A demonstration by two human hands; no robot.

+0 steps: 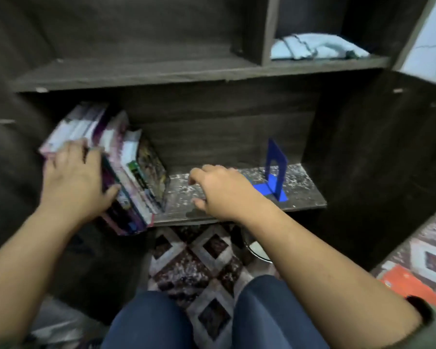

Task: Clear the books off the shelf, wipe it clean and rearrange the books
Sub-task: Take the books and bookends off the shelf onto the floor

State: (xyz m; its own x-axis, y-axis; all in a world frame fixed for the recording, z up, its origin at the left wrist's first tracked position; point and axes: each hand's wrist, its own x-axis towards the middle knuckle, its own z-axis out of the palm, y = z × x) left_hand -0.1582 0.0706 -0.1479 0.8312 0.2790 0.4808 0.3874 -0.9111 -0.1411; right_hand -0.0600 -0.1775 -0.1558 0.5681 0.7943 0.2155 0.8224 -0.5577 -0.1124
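The frame is motion-blurred, so titles and cover details on the books (136, 172) cannot be read. They stand in a leaning row at the left end of the lower shelf (302, 187), their lower corners jutting past its front edge. The left grip (73, 177) is clasped on them: fingers laid over the top edges, thumb pressed against a spine, the fingertips themselves smeared and hard to separate. The right grip (222, 190) is released and holds nothing, its fingers loosely curled above the shelf's bare, pale-speckled middle; whether they touch the board cannot be told. It covers part of the base of a blue bookend (276, 167) standing upright towards the right. A pale blue cloth (317, 47) lies in the upper right compartment, its back part hidden in shadow. An orange object (408, 285) on the floor is cut off by the right forearm.
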